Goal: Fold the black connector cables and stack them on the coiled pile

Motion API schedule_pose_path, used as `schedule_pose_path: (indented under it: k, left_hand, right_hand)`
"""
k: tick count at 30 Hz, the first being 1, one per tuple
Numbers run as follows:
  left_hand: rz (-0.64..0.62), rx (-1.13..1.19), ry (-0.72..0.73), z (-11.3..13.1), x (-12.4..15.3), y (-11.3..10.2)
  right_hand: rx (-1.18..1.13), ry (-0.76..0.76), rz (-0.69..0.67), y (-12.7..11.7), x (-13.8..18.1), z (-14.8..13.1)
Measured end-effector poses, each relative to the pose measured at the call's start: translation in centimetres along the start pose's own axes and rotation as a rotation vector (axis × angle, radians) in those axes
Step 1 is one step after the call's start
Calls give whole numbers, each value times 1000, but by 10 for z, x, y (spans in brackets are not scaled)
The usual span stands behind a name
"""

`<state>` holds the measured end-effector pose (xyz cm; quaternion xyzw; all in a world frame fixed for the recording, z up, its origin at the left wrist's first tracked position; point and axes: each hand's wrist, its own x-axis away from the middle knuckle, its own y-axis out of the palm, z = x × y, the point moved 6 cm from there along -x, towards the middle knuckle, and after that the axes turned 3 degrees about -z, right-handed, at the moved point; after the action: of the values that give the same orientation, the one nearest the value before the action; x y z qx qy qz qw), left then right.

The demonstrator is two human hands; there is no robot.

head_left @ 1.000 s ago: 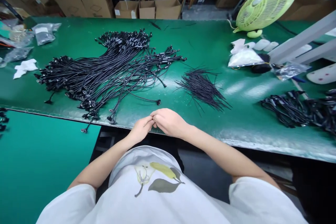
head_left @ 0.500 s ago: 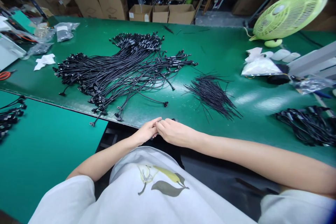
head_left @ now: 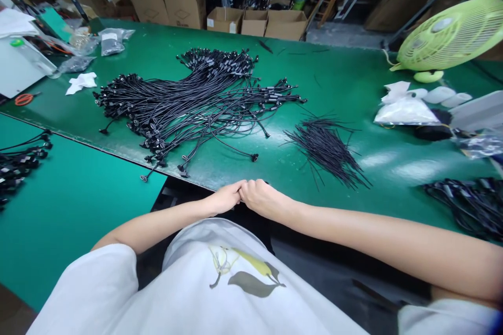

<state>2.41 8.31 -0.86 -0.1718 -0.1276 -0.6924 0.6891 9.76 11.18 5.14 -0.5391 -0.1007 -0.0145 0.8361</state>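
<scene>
At the near edge of the green table (head_left: 275,167), my left hand (head_left: 227,198) and my right hand (head_left: 264,198) meet, fingers closed and pressed together. Whatever they pinch is mostly hidden; only a small dark bit shows beside the knuckles and below them. Beyond my hands spreads a large pile of black cables (head_left: 176,97) with plugs at both ends. One loose cable's plug (head_left: 254,157) lies just ahead of my hands. To their right sits a heap of thin black ties or wire pieces (head_left: 328,152).
A green fan (head_left: 451,31) stands at the far right, with a white plastic bag (head_left: 404,110) near it. Coiled black cables (head_left: 467,207) lie at the right edge. Orange-handled scissors (head_left: 25,99) and more cables (head_left: 23,165) are on the left. Cardboard boxes (head_left: 183,0) stand behind the table.
My view has turned slightly, so the table's contents sit further right. My left fingers, stretched forward before, are now curled against my right hand.
</scene>
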Motion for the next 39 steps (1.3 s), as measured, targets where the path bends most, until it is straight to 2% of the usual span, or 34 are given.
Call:
schedule_pose_path:
  k: [2,5,8,10,14,20,25,32,39]
  left_hand:
    - [24,38,24,6,-4,-3]
    - [193,100,83,24,-12,-19]
    - [337,113,197,48,-15,-37]
    - [360,79,235,60,-14,-44]
    - [336,50,241,66,-10,-49]
    - [331,109,233,57,-15,-52]
    - [266,98,199,47,-20,-51]
    - [148,9,148,34,-25,-45]
    - [129,-71,45,26,-22,-48]
  right_hand:
    - [-101,104,-67,7,-8,11]
    - [-327,317,-80,16,-21,40]
    - [-417,526,112,13,-26,69]
    - [-376,594,258,7,-23,78]
    - [-274,551,401,-4,-13,75]
    - [-92,390,447,-15,-8,64]
    - [-70,289,363,-10,-14,53]
    - [-168,224,102,4,-26,45]
    - [-315,148,-122,2,-34,53]
